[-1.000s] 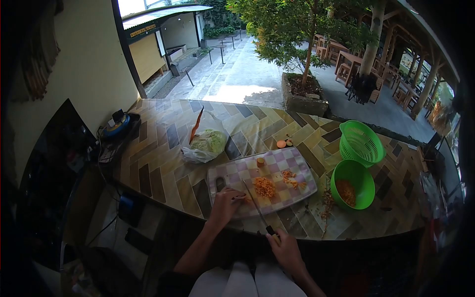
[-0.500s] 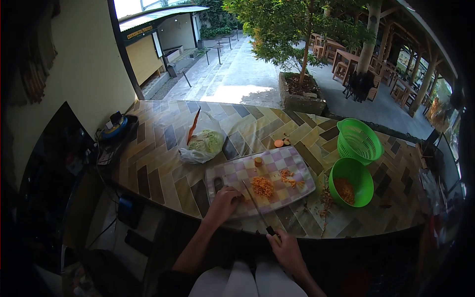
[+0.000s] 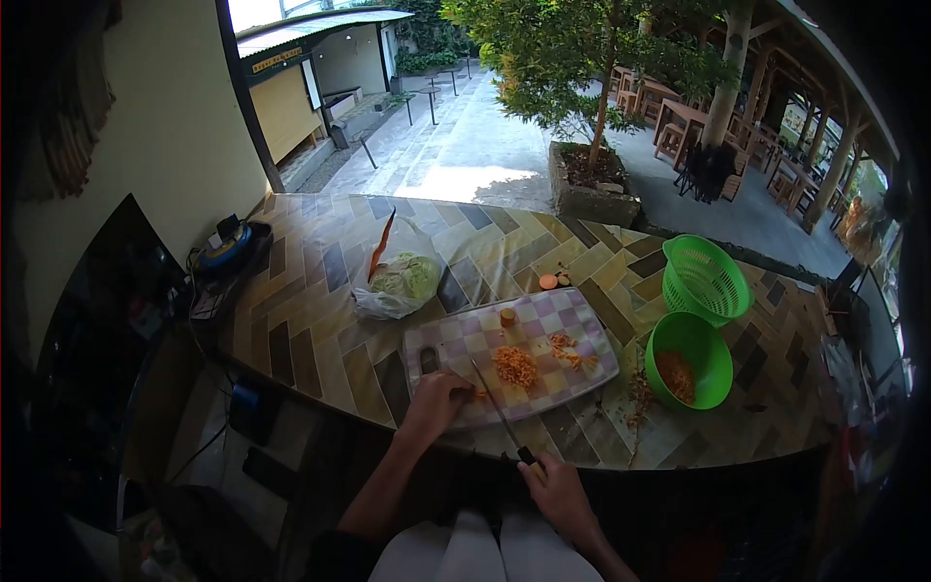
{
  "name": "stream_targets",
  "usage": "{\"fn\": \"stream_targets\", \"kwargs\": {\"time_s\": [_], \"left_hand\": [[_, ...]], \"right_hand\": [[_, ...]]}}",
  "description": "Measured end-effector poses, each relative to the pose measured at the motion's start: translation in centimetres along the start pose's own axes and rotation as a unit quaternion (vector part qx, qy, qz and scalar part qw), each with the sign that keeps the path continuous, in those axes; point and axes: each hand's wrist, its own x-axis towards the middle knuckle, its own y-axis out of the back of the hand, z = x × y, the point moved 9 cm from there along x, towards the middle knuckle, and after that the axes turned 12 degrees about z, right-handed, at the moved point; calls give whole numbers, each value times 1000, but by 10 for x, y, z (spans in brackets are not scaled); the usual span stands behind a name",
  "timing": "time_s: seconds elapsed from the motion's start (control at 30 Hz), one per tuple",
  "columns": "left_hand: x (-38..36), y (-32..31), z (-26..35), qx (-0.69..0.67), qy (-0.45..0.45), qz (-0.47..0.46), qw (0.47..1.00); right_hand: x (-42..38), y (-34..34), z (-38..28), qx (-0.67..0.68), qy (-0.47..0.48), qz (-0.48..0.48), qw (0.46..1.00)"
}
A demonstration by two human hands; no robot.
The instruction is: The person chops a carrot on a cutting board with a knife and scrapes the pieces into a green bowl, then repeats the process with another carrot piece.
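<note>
Head cam: my right hand (image 3: 557, 487) is wrapped round the knife (image 3: 497, 401), blade angled over the checkered cutting board (image 3: 448, 337). My left hand (image 3: 436, 400) has its fingers bunched by some carrot bits (image 3: 480, 395), can't tell if they're pinching any. Chopped carrot pile (image 3: 516, 367) sits mid-board, carrot stub (image 3: 507, 317) just behind, green bowl (image 3: 718, 364) off right.

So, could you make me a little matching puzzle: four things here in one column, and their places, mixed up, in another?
1. Knife
2. Cabbage
3. Colander
4. Board

A. In a plastic bag
B. Beneath an orange heap
C. In the right hand
D. Just beyond the green bowl

Pairs: 1-C, 2-A, 3-D, 4-B
</note>
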Motion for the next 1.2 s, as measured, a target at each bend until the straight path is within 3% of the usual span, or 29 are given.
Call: {"fn": "stream_targets", "kwargs": {"time_s": [0.43,0.73,0.83,1.03,1.13,1.2], "left_hand": [[5,-2,-2,-61,-7,-8,998],[3,-5,-10,-128,37,-22,991],[6,6,7,-54,-21,-6,998],[4,-7,5,-56,-21,-63,996],[4,-13,4,-111,23,-91,989],[5,-14,7,-102,-5,-91,991]], "right_hand": [[5,0,2,-2,-7,5,1000],[5,-4,2,-3,6,8,1000],[5,0,0,-4,0,13,1000],[5,4,0,0,-7,14,1000],[4,3,4,2,2,16,1000],[4,3,5,6,4,15,1000]]}}
